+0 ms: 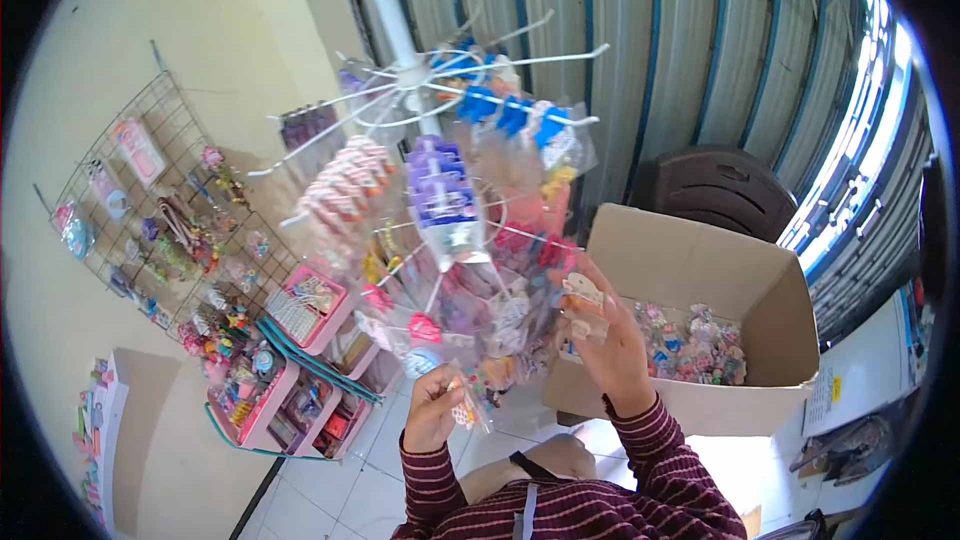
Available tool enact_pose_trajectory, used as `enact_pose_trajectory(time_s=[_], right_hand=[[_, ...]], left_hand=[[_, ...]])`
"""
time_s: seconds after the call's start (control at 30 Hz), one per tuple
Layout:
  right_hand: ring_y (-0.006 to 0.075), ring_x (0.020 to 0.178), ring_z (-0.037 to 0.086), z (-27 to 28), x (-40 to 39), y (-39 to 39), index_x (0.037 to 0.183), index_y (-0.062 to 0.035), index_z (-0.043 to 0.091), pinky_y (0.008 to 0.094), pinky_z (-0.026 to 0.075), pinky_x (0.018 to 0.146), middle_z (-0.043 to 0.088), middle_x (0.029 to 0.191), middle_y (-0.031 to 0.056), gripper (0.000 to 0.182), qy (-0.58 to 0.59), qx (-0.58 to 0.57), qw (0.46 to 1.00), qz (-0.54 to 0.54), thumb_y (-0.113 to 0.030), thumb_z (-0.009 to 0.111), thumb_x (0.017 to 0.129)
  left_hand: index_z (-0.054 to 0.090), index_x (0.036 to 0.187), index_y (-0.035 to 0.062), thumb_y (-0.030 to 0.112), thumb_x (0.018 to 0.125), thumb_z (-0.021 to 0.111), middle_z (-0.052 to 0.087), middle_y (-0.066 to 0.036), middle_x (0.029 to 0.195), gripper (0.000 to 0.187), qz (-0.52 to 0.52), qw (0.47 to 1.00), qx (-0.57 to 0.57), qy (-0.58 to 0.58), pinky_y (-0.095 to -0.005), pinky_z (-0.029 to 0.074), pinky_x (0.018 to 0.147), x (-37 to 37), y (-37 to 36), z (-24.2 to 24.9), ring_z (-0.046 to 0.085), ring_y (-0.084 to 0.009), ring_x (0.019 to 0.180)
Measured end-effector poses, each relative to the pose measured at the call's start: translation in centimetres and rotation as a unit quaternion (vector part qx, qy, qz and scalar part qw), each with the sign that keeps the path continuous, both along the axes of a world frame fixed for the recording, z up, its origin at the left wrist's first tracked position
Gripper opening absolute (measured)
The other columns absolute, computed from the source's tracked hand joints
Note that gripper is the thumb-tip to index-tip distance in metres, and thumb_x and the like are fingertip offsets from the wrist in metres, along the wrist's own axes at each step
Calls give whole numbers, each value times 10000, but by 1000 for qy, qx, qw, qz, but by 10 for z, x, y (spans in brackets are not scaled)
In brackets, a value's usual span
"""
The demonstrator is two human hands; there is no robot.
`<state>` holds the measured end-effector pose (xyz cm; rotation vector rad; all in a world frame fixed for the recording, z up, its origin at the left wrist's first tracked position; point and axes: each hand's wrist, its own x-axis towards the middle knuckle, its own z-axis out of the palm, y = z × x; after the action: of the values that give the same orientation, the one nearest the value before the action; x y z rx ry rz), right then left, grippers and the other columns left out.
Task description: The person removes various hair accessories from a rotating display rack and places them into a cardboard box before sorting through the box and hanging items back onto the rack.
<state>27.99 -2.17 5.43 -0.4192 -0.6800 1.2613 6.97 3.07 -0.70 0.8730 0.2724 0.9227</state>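
A white rotating display rack (410,78) stands in front of me, its prongs hung with small plastic-bagged accessories. Low at its front, my left hand (431,415) is closed, pinching a small clear packet (466,406) with orange and white bits inside. My right hand (617,350) is raised at the rack's right side, its fingers reaching up behind a clear packet (583,298) with a pale figure-shaped piece in it. The thumb side of that hand holds the packet against the fingers. Purple-topped packets (440,185) hang between and above my hands.
An open cardboard box (700,404) with many small bagged items (695,340) stands right of the rack. Behind it is a brown plastic chair (722,185). At left, a wire grid (160,190) carries accessories, and a pink tiered organizer (275,405) stands below it.
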Motion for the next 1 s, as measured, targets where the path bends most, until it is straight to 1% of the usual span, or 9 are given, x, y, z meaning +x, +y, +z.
enact_pose_trajectory(time_s=[0.2,0.4,0.6,0.63,0.73,0.8,0.87,0.93,1.0], right_hand=[[172,1048,369,19,-45,18,1199,-4,303,290,283,880,392,1153,112,586,-230,125,936,-236,-99,588,697],[204,1034,406,29,-61,25,1146,1,357,313,313,863,420,1129,147,617,-440,216,768,-411,-58,659,611],[132,912,459,65,-89,30,1157,-72,382,258,393,730,429,1146,116,664,-545,182,817,-48,-115,712,583],[122,817,478,57,-91,47,1249,-149,254,242,410,680,498,1064,107,819,-594,269,758,-18,-140,722,578],[123,727,484,75,-117,64,1297,-160,48,248,410,693,529,1010,113,976,-531,171,787,262,-129,716,585],[146,753,517,78,-137,80,1280,-136,-101,256,413,702,557,944,113,1074,-524,202,773,294,-120,713,579],[245,752,541,78,-153,86,1286,-151,-78,298,426,664,544,929,151,1050,-567,257,778,79,-137,691,571],[191,898,526,78,-165,84,1286,-87,88,279,407,744,542,980,115,947,-556,252,792,-34,-65,696,560],[200,904,520,79,-170,87,1204,-62,304,268,407,746,523,1014,100,759,-514,281,711,-389,-49,693,552]], left_hand=[[497,795,-17,77,710,545,503,-30,667,136,109,994,11,17,-218,410,549,-56,-4,0,502,-96,594],[484,812,-8,92,725,537,526,-50,687,143,228,974,2,3,-229,447,577,-83,-5,-1,532,-115,599],[481,832,-12,87,738,526,528,-53,710,144,248,969,-2,-9,-237,448,601,-100,-15,0,535,-117,630],[481,832,-12,87,738,526,528,-53,710,144,257,966,-5,-12,-237,448,601,-104,-17,-1,535,-117,630],[478,840,-12,89,743,525,529,-53,727,147,273,962,5,-13,-237,442,598,-117,-25,-3,532,-117,632],[474,833,-6,93,748,524,522,-47,728,140,320,947,-2,-31,-235,435,581,-126,-27,-3,525,-115,617],[470,836,-3,94,750,525,517,-43,726,140,334,942,-4,-28,-226,427,578,-133,-32,-1,521,-109,622],[468,851,-4,93,752,525,519,-44,730,150,339,940,-18,-41,-219,423,586,-143,-36,-3,522,-104,647],[466,863,-4,93,754,522,522,-44,740,157,331,941,-9,-68,-218,425,591,-150,-39,-7,525,-105,663]])
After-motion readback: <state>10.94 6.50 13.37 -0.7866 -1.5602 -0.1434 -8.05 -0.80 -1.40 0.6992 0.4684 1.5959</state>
